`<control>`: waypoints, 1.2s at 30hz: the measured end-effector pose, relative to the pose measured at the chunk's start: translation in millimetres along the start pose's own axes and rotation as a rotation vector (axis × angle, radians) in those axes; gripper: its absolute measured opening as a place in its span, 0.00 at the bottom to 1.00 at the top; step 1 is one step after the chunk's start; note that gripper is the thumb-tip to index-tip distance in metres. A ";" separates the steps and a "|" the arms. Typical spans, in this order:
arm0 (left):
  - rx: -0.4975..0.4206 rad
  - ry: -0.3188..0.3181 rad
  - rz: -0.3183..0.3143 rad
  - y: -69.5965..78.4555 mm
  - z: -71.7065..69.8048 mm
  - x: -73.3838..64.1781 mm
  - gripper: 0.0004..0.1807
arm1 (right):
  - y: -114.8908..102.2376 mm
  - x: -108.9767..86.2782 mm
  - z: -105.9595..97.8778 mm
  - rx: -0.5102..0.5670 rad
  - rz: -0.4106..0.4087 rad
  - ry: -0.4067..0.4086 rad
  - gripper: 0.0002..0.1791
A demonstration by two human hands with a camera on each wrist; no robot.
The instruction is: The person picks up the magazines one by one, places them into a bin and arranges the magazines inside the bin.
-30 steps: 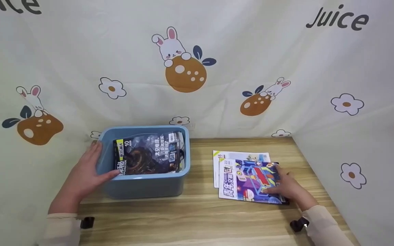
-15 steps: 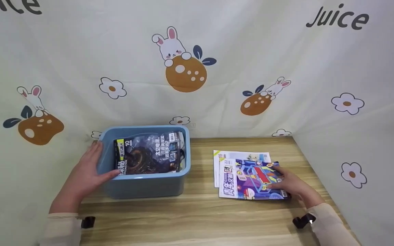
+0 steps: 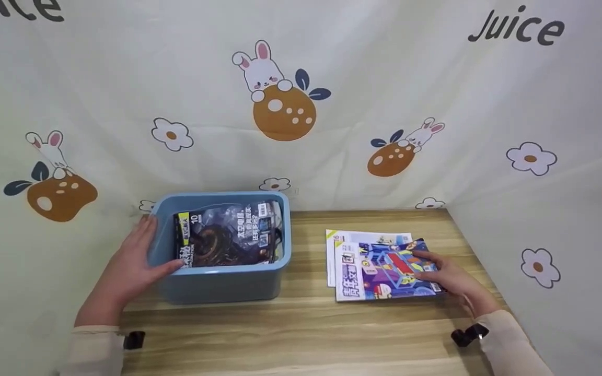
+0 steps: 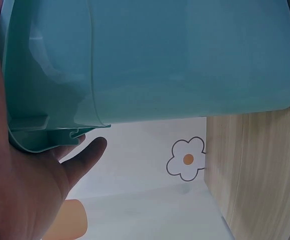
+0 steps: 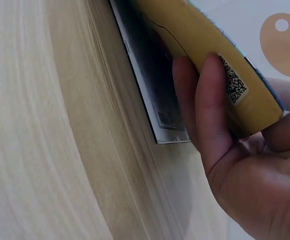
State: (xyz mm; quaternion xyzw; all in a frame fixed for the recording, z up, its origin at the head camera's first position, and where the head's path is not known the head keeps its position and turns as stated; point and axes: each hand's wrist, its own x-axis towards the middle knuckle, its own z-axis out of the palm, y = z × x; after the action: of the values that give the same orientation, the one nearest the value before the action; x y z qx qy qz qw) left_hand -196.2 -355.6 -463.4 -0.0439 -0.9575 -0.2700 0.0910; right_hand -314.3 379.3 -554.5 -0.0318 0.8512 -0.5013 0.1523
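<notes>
My left hand (image 3: 126,263) grips the front left corner of a blue plastic bin (image 3: 222,287), its thumb at the front rim. Inside the bin lies a dark magazine (image 3: 228,235). My right hand (image 3: 452,282) holds the right edge of a colourful magazine (image 3: 390,271), thumb on top and fingers beneath. In the right wrist view its yellow underside (image 5: 200,35) bends up, raised off another magazine (image 5: 155,100) lying below. A whiter magazine (image 3: 331,261) shows from under it at the left and back.
The bin and magazines stand on a wood-grain table (image 3: 301,334). A pale curtain (image 3: 332,156) printed with rabbits, oranges and flowers closes in the back and sides. A black device (image 3: 469,334) is strapped at the right wrist, another (image 3: 135,339) at the left.
My right hand has shifted slightly right and back, lifting the right edge of the colourful magazine. My left hand and the bin have stayed in place.
</notes>
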 end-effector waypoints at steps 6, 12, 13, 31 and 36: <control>-0.011 0.000 0.008 0.0 0.5 2.2 0.70 | -4.4 0.7 -1.5 0.142 0.026 0.002 0.46; -0.010 0.002 0.017 -0.2 0.4 3.0 0.69 | -7.4 2.0 0.5 0.197 0.054 0.032 0.48; -0.009 0.001 0.018 -0.3 0.4 3.2 0.69 | -7.6 2.4 0.8 0.206 0.055 0.031 0.48; -0.007 0.017 0.034 0.2 0.9 1.6 0.69 | -17.5 4.6 2.6 0.270 0.011 0.066 0.48; -0.006 0.024 0.044 0.5 0.9 1.7 0.68 | -20.8 6.2 2.4 0.312 0.003 0.069 0.48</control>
State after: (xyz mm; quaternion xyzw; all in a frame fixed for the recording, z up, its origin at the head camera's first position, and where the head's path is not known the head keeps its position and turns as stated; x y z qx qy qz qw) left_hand -197.9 -354.5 -463.5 -0.0619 -0.9544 -0.2714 0.1083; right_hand -321.5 365.7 -539.1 0.0109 0.7679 -0.6278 0.1269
